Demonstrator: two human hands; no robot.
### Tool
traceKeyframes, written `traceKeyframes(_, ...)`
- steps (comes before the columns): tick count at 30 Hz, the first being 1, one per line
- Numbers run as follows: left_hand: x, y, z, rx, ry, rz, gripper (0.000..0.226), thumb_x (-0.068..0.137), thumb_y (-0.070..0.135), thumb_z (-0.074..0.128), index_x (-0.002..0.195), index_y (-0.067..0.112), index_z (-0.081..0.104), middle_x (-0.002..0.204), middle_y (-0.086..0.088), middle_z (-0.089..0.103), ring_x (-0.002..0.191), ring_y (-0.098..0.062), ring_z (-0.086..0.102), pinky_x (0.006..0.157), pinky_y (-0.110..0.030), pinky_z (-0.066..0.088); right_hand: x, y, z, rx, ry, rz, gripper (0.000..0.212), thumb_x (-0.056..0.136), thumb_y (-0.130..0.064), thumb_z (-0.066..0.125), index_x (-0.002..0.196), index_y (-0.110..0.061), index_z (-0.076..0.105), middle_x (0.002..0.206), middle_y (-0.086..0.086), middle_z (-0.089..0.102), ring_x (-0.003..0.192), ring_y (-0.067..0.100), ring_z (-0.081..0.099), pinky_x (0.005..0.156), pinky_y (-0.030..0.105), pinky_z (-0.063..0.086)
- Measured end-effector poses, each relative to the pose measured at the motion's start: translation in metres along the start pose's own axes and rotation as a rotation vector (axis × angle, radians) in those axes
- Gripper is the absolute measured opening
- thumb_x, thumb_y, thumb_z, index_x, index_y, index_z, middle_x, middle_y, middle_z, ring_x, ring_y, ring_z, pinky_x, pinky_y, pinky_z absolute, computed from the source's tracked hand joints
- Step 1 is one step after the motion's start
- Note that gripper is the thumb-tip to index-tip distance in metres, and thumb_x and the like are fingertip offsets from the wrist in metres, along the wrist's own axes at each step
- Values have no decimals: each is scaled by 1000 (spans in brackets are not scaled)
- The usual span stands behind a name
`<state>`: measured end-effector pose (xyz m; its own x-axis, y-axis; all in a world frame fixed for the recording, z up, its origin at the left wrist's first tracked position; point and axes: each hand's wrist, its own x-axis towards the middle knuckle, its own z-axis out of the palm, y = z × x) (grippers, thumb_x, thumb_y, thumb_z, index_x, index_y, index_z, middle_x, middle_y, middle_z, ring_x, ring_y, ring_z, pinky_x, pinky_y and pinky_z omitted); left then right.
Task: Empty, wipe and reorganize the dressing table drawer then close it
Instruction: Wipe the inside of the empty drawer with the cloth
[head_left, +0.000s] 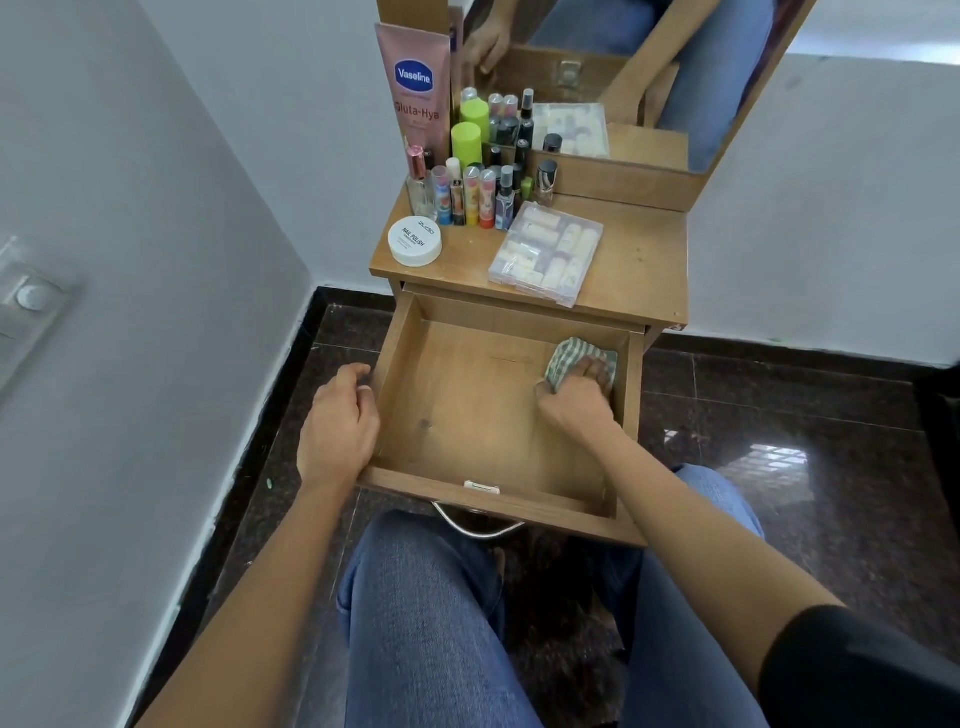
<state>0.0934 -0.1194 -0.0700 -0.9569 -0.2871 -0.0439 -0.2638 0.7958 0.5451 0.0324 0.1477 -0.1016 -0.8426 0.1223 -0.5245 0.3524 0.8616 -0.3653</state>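
Observation:
The wooden drawer (395, 358) of the dressing table stands pulled out, and its inside holds only the cloth and my hand. My right hand (576, 397) presses a green checked cloth (569, 353) onto the drawer floor in the far right corner. My left hand (337, 421) grips the drawer's left wall from outside, fingers curled over the rim. On the table top (639, 260) stand the items: a pink Vaseline tube (415, 88), a white nail polish remover tub (414, 240), several small bottles and lip balms (478, 195), and a clear compartment box (548, 252).
A mirror (649, 62) leans at the back of the table. A grey wall with a switch plate (31, 296) runs along the left. Dark polished floor (779, 441) surrounds the table. My knees in jeans (431, 597) sit right under the drawer's metal handle (478, 525).

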Motion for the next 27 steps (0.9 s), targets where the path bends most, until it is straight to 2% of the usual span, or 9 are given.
traceKeyframes(4, 0, -1, 0, 1, 2, -13, 37, 101, 22, 37, 134, 18, 51, 126, -9, 63, 111, -25, 60, 88, -45, 51, 10, 3, -2, -3, -50, 44, 90, 92, -52, 38, 148, 6, -1, 154, 30, 8, 142, 43, 14, 117, 48, 20)
traceKeyframes(9, 0, -1, 0, -6, 4, -9, 36, 101, 22, 37, 134, 18, 52, 126, -9, 63, 111, -25, 60, 89, -46, 51, -6, -2, -3, -28, 19, -20, 91, 97, -46, 43, 146, 9, -11, 154, 29, -14, 145, 40, -9, 120, 43, -1)
traceKeyframes(15, 0, -1, -1, -1, -5, -11, 36, 101, 22, 37, 135, 18, 51, 126, -9, 63, 111, -26, 60, 89, -46, 52, 11, -5, -8, 116, -22, 37, 102, 92, -57, 45, 146, 5, -15, 155, 26, -18, 145, 39, -8, 120, 45, 5)
traceKeyframes(18, -1, 0, 0, -1, -6, 1, 36, 101, 22, 38, 135, 18, 51, 126, -9, 63, 110, -26, 60, 88, -47, 52, 11, -5, -9, 145, -40, 43, 104, 89, -62, 45, 148, 2, -14, 157, 25, -10, 146, 40, 3, 119, 47, 13)
traceKeyframes(20, -2, 1, 0, -5, 2, 5, 36, 101, 21, 38, 135, 17, 51, 126, -8, 63, 110, -26, 61, 88, -47, 52, 14, -1, -3, 122, -62, 27, 102, 86, -65, 42, 151, -1, -3, 157, 24, 6, 144, 39, 16, 117, 46, 21)
traceKeyframes(23, -3, 1, 1, -9, 0, 2, 36, 101, 20, 39, 134, 17, 52, 125, -10, 63, 109, -26, 61, 86, -45, 52, 9, -14, 7, 97, -109, -66, 64, 90, -51, 45, 136, -7, 44, 135, 18, 51, 123, 31, 49, 102, 33, 39)
traceKeyframes(24, -3, 1, 1, -10, 0, -1, 36, 101, 21, 39, 134, 17, 52, 125, -10, 63, 108, -26, 61, 86, -45, 52, 7, -27, 10, 67, -124, -130, 50, 93, -41, 47, 131, -10, 50, 128, 15, 56, 118, 29, 52, 99, 30, 40)
traceKeyframes(25, -3, 0, 1, -10, 0, -6, 36, 100, 21, 39, 133, 18, 52, 124, -10, 63, 108, -27, 61, 85, -45, 52, 4, -43, 13, 50, -135, -197, 46, 94, -35, 48, 133, -12, 49, 128, 14, 56, 120, 28, 50, 102, 29, 37)
traceKeyframes(27, -2, 0, 1, -12, 2, -23, 36, 100, 22, 39, 133, 19, 52, 124, -10, 63, 107, -26, 62, 85, -45, 52, 3, -71, 26, 33, -165, -320, 59, 93, -35, 48, 145, -12, 34, 145, 15, 40, 136, 30, 35, 115, 31, 20)
